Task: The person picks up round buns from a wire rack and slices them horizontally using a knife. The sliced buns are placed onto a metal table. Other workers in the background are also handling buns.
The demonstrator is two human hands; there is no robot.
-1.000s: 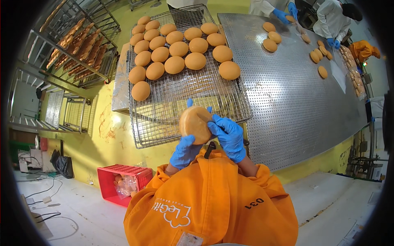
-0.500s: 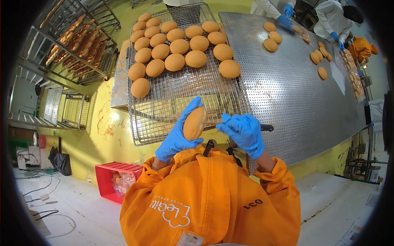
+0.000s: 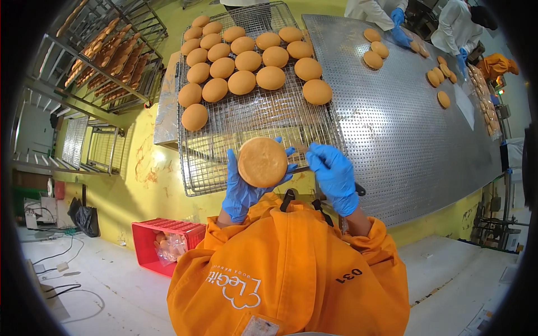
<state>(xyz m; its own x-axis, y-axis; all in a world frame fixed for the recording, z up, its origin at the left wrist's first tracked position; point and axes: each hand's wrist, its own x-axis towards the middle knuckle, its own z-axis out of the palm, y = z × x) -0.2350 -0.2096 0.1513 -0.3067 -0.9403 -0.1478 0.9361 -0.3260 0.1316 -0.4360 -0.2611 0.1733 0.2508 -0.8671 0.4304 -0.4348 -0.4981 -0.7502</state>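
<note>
My left hand, in a blue glove, holds a round bun from below and at its sides. The bun's flat, paler face is turned up toward me. Just right of it, my right hand, gloved too, is closed around a knife; its black handle end sticks out past the palm. A short stretch of the thin blade shows by the fingertips, apart from the bun. Ahead of both hands, several brown domed buns sit in rows on a wire rack.
A perforated metal table stands to the right, with more buns on it. Co-workers with blue gloves are at its far side. A red crate with bagged buns stands lower left. Rack trolleys stand far left.
The bun has been turned from its side so its flat face points up. The knife has come away from the bun's edge, and my right hand has tilted.
</note>
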